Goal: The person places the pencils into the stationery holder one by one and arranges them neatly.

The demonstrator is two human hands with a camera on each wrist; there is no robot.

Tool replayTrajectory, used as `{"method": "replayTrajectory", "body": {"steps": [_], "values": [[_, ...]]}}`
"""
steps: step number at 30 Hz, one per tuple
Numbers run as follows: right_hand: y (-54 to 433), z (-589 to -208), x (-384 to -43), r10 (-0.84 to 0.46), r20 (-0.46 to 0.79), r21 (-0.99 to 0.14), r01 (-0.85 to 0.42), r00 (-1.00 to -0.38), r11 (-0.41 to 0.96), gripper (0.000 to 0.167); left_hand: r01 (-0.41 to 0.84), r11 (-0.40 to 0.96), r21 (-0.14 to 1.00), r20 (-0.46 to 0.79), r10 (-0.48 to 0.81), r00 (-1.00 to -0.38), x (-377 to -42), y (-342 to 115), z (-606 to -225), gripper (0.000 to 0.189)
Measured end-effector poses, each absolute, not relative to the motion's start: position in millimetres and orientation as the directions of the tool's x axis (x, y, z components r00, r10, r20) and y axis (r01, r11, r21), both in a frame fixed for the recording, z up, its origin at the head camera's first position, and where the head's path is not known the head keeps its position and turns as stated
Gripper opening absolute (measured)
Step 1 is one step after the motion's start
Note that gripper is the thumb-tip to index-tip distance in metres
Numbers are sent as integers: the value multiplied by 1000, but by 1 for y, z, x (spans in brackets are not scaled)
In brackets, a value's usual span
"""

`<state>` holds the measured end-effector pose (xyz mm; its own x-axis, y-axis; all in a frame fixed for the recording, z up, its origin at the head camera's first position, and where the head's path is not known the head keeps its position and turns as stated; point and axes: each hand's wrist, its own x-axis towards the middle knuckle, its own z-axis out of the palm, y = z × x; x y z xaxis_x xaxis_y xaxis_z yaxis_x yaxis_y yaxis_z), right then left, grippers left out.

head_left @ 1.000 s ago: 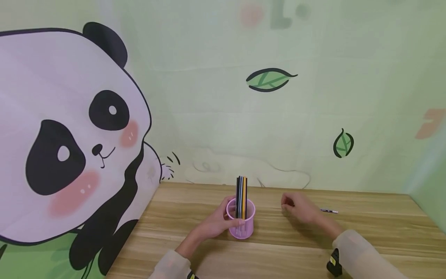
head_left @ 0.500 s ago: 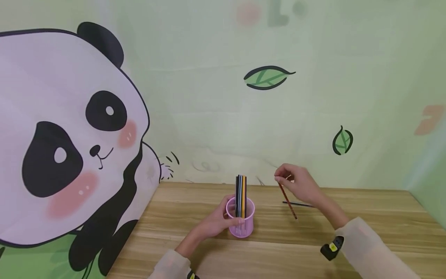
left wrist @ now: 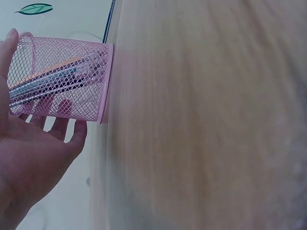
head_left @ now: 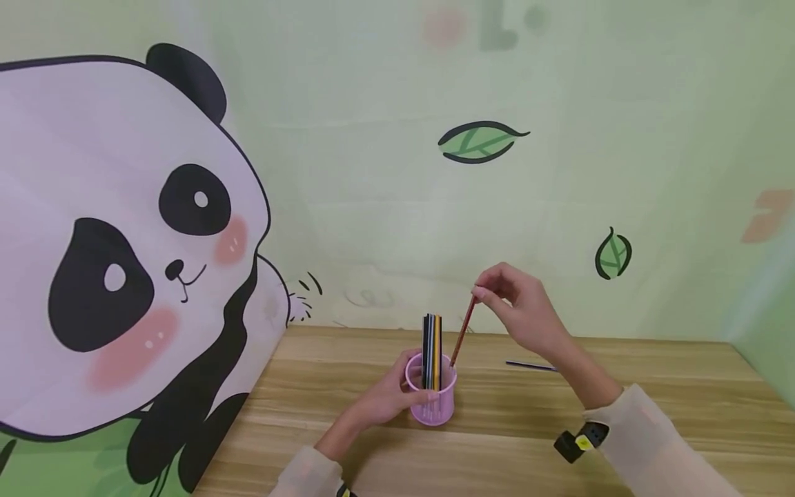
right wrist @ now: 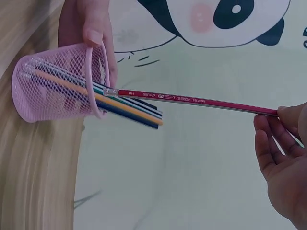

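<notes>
A pink mesh pen holder stands on the wooden table with several pencils leaning inside it. My left hand grips its side, thumb near the rim and fingers round the back. In the left wrist view, mesh covers the lower pencils. Higher and to the right, my right hand pinches a red pencil by its upper end. That pencil slants down to the left. In the right wrist view, its metal-capped end is at the holder's rim; whether they touch I cannot tell.
A dark pencil lies on the table right of the holder, partly hidden by my right wrist. A pale green wall with a printed panda and leaves rises behind the table.
My right hand has lifted the red pencil off the table and carried it up and left to the pen holder, tipping it the other way. My left hand keeps its grip.
</notes>
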<state>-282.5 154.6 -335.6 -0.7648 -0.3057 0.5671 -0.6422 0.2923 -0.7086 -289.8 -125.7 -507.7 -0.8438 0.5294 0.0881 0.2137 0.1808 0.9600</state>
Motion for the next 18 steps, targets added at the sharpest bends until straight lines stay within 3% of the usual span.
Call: {"method": "replayTrajectory", "body": {"steps": [18], "values": [[115,-394,-282,-436,466,-737,-610,-770,290,6,220,164,962,100,537,-837,-289,-125,-506,80]]}}
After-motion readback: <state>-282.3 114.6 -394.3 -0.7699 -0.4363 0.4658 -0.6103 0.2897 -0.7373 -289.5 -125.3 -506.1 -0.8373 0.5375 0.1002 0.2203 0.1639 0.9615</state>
